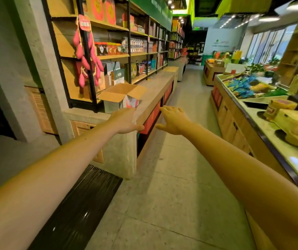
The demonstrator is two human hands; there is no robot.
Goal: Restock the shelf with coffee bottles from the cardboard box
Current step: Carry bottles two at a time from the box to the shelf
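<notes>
Brown cardboard box (121, 95), flaps open, sits on the grey concrete bench (153, 87) below the wooden, black-framed shelf (112, 56); contents hidden from this angle. Left hand (124, 121) is stretched toward the box, fingers straight, empty. Right hand (173, 120) is spread open above the pale tiled floor (171, 177), holding nothing.

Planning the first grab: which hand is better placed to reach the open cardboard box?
Left, likely: left hand is open, close to the cardboard box; right hand is farther off, over the aisle.
</notes>
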